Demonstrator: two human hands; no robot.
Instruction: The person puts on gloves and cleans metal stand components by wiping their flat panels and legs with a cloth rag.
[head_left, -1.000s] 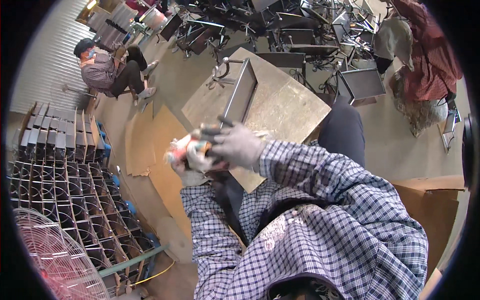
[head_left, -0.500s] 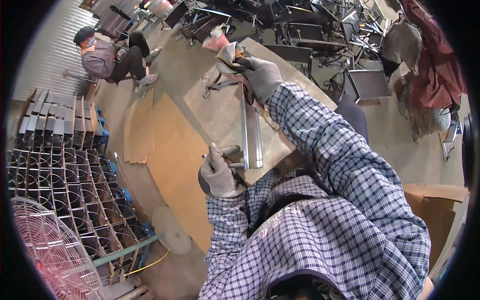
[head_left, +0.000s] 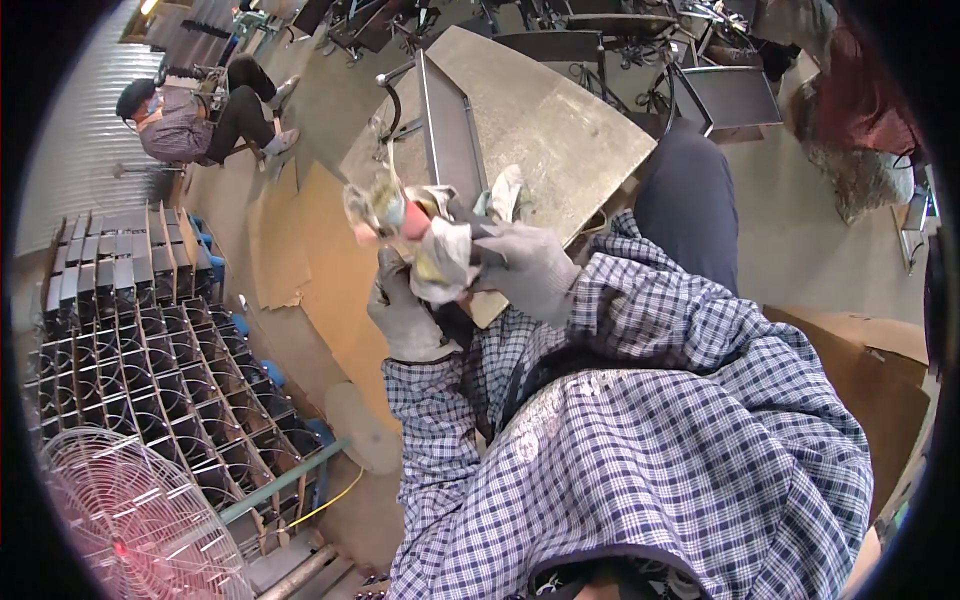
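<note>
Left hand, gloved, sits low beside a bunched rag — its fingers are partly covered, so cannot tell whether it is closed on anything. Right hand, also gloved, is clamped on the rag, which hides the near end of the dark metal tray. Tray lies ahead of both hands over the pale board — long axis running away, slightly leftward; right hand nearer its visible part.
</note>
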